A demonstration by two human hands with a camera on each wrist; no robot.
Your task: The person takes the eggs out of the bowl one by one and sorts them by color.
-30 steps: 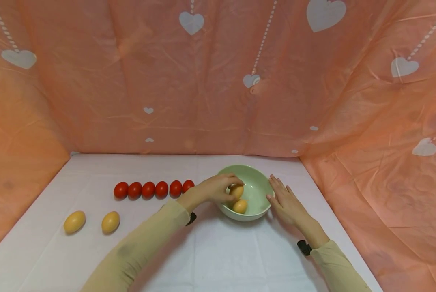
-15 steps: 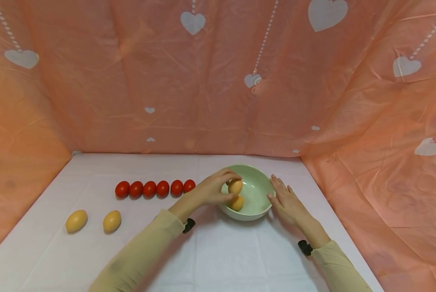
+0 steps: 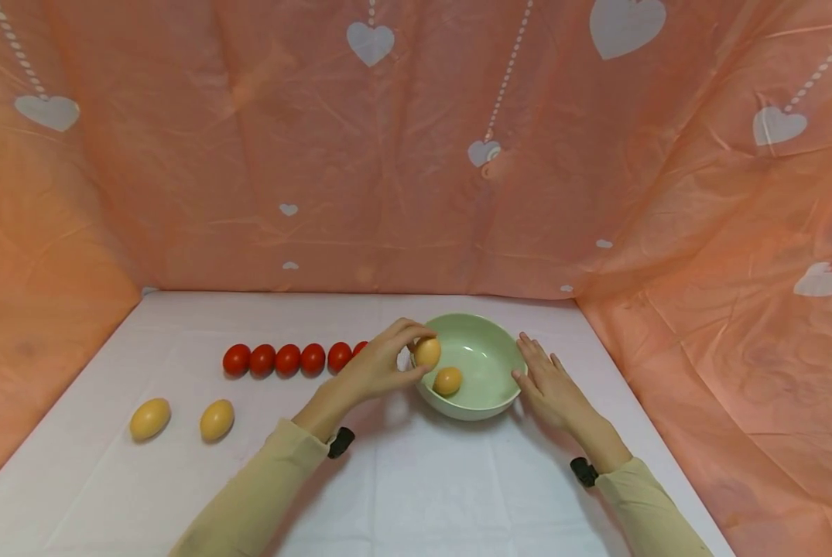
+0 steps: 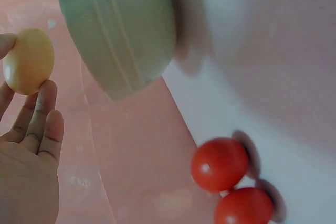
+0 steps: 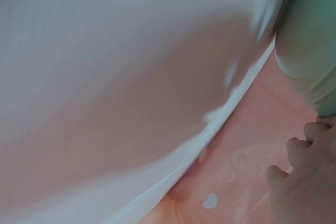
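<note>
My left hand (image 3: 379,365) pinches a yellow egg (image 3: 427,353) between thumb and fingertips, over the left rim of a light green bowl (image 3: 488,387). In the left wrist view the same smooth egg (image 4: 29,61) is held beside the outer wall of the bowl (image 4: 123,30). A second yellow egg (image 3: 447,381) lies inside the bowl, toward its left. My right hand (image 3: 555,393) has its fingers straight and rests against the bowl's right side. The right wrist view shows those fingers (image 5: 299,153) by the bowl wall (image 5: 310,45).
A row of several glossy red tomatoes (image 3: 288,360) lies left of the bowl, its right end partly behind my left hand. Two more yellow eggs, one (image 3: 149,419) farther left than the other (image 3: 217,420), lie nearer me on the white tablecloth (image 3: 429,495). A pink-orange curtain (image 3: 416,232) encloses the table.
My left hand has lifted one yellow egg from inside the bowl and moved it left to the rim. The egg left inside has rolled slightly left. My right hand stays at the bowl's side.
</note>
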